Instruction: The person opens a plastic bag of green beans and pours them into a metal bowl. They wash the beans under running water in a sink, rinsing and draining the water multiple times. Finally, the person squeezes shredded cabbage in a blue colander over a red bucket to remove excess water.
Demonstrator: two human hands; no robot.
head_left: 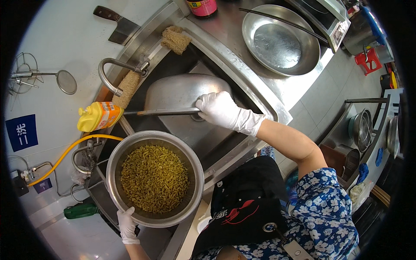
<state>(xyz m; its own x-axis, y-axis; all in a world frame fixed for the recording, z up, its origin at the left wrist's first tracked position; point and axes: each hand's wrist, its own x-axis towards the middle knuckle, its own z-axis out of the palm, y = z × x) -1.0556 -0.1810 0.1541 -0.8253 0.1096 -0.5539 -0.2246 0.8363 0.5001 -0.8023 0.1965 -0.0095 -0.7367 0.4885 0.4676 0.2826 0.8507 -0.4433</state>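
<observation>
My left hand (127,224), in a white glove, grips the lower-left rim of a round steel pot (197,173). Inside the pot lies a heap of small chopped olive-green vegetable pieces (154,178). My right hand (216,108), also gloved in white, is closed on the near rim of a large steel basin (186,91). That basin stands tilted in the sink (203,138), its rounded outer side facing up. The fingers under both rims are partly hidden.
A curved faucet (104,71), a yellow bottle (100,117) and a loofah (128,86) line the wall side. A cleaver (119,26) is mounted on the wall. Right of the sink, a wide pan (277,43) sits on the counter with a dark rod across it. An orange hose (65,158) runs behind the pot.
</observation>
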